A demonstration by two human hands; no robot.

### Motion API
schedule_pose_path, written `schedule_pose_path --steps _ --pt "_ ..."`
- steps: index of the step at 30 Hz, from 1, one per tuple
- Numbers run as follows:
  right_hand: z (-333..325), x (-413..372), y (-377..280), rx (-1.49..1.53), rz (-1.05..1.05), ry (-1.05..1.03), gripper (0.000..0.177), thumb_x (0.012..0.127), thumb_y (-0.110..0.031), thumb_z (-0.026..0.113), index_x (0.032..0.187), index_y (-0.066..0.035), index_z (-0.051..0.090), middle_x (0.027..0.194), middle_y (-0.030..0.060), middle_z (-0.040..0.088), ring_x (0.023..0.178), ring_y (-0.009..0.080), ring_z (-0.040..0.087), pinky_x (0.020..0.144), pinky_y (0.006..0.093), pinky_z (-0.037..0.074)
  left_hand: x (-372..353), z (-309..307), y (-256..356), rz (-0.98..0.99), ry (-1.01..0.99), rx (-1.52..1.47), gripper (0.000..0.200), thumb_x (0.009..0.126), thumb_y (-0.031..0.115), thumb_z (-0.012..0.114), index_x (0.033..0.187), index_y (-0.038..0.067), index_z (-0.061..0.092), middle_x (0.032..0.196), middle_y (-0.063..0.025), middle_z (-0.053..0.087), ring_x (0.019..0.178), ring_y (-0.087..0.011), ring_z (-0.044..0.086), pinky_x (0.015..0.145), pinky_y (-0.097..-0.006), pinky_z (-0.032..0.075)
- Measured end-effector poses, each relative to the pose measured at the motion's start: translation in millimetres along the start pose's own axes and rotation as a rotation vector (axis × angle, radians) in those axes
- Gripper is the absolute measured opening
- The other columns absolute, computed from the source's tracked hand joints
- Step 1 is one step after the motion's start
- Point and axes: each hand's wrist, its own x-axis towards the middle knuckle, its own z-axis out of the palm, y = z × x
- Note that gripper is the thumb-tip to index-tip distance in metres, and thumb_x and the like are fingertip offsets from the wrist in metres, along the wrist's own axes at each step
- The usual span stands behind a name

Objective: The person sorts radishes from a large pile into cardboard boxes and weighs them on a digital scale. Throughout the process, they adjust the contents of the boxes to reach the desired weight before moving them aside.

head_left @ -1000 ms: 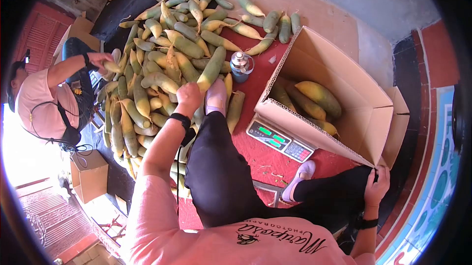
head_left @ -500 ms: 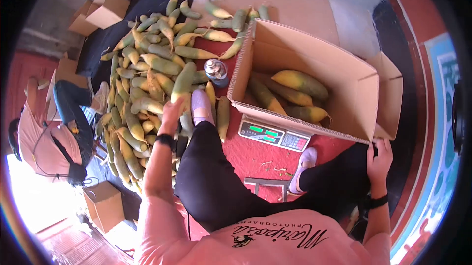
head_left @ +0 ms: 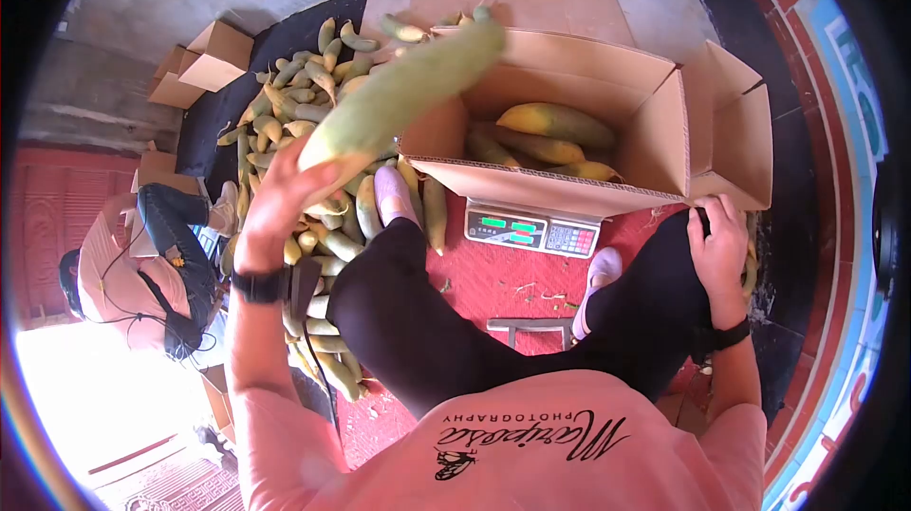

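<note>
My left hand (head_left: 277, 196) is closed around the pale yellowish end of a large green radish (head_left: 408, 93), lifted off the pile and pointing up and right. It partly covers the left side of an open cardboard box (head_left: 560, 185), and its far end is blurred. Inside the box lie several green radishes (head_left: 558, 124). The box sits on a digital scale (head_left: 529, 228) with lit green displays. My right hand (head_left: 718, 241) rests on my right knee near the box's front right corner, fingers loosely bent and holding nothing.
A large heap of green radishes (head_left: 327, 243) covers the floor at left, beside my left shoe (head_left: 391, 193). Another carton (head_left: 738, 136) stands behind the box at right. More cartons (head_left: 216, 55) lie back left. Another person (head_left: 138, 274) sits at far left. A metal stool frame (head_left: 527, 326) stands between my legs.
My left hand has raised the radish from the heap towards me, and it now hides the bottle seen earlier. The view has shifted. My right hand stays at my knee.
</note>
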Motion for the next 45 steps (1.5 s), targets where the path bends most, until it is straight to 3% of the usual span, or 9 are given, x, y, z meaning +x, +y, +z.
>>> schedule_pose_path --steps 4,11,22,25,28,31,35,40,45 --pt "-5 -8 4 0.03 -0.017 0.046 0.011 0.076 -0.008 0.059 0.086 -0.003 0.057 0.085 0.0125 0.056 0.077 0.0331 0.056 0.067 0.04 0.044 56 55 34 0.109 -0.399 0.349 0.043 0.077 0.022 0.068 0.11 -0.002 0.055 0.087 -0.0056 0.062 0.077 -0.0121 0.057 0.069 -0.0264 0.046" --pt "-9 -17 18 0.094 -0.023 0.111 0.009 0.076 -0.006 0.059 0.084 -0.003 0.057 0.084 0.0126 0.056 0.075 0.0331 0.056 0.065 0.0389 0.044 99 61 14 0.562 -0.083 0.65 0.043 0.08 0.02 0.064 0.118 0.004 0.054 0.108 -0.0114 0.062 0.097 -0.0192 0.059 0.086 -0.0322 0.044" --pt "-3 -7 19 0.061 -0.038 0.022 0.011 0.082 -0.01 0.056 0.089 -0.002 0.058 0.086 0.0146 0.056 0.08 0.0339 0.056 0.071 0.0396 0.044 -44 -62 -137 -0.001 0.516 0.489 0.026 0.085 0.018 0.06 0.106 0.003 0.063 0.092 -0.0021 0.065 0.086 -0.0075 0.057 0.078 -0.0228 0.045" --pt "0 -3 18 0.022 -0.053 -0.002 0.012 0.084 -0.011 0.055 0.09 -0.001 0.058 0.088 0.0158 0.057 0.083 0.0343 0.056 0.072 0.0396 0.045 -88 -86 -239 -0.186 0.618 0.641 0.023 0.086 0.022 0.053 0.1 0.006 0.063 0.096 -0.0139 0.064 0.086 -0.025 0.064 0.075 -0.0348 0.049" --pt "1 0 14 -0.017 -0.073 -0.034 0.01 0.085 -0.008 0.054 0.089 0.0 0.057 0.087 0.0144 0.058 0.082 0.0315 0.058 0.074 0.0368 0.045 -128 -103 -353 0.008 0.302 1.469 0.013 0.083 0.02 0.05 0.08 0.01 0.059 0.084 -0.0103 0.062 0.074 -0.0305 0.061 0.066 -0.0411 0.05" --pt "5 1 17 -0.046 -0.087 -0.075 0.01 0.085 -0.009 0.054 0.09 -0.001 0.057 0.088 0.0143 0.057 0.084 0.0327 0.056 0.073 0.0387 0.045 -151 -62 -371 -0.438 0.554 0.785 0.021 0.078 0.017 0.056 0.096 0.01 0.065 0.094 -0.0134 0.065 0.09 -0.0312 0.061 0.078 -0.0378 0.049" --pt "9 3 16 -0.106 -0.103 -0.11 0.011 0.085 -0.01 0.053 0.09 -0.001 0.057 0.088 0.0138 0.056 0.084 0.0321 0.056 0.074 0.0387 0.045 -143 -32 -388 -0.734 0.482 0.668 0.041 0.071 0.037 0.065 0.1 0.008 0.063 0.101 -0.0199 0.062 0.098 -0.0329 0.058 0.084 -0.0399 0.047" --pt "12 5 11 -0.133 -0.105 -0.146 0.011 0.085 -0.009 0.053 0.091 0.0 0.057 0.089 0.0146 0.056 0.084 0.0323 0.056 0.075 0.0389 0.045 -131 -15 -561 -0.567 0.331 0.897 0.056 0.068 0.029 0.068 0.114 0.004 0.05 0.112 -0.0202 0.056 0.104 -0.0331 0.054 0.09 -0.0404 0.044" --pt "13 5 14 -0.151 -0.121 -0.15 0.011 0.084 -0.009 0.053 0.091 0.0 0.057 0.088 0.0144 0.056 0.083 0.0316 0.056 0.074 0.0389 0.045 -94 13 -383 -0.848 0.633 0.791 0.053 0.067 0.022 0.066 0.113 0.006 0.048 0.115 -0.0171 0.052 0.112 -0.0334 0.047 0.091 -0.0416 0.041"
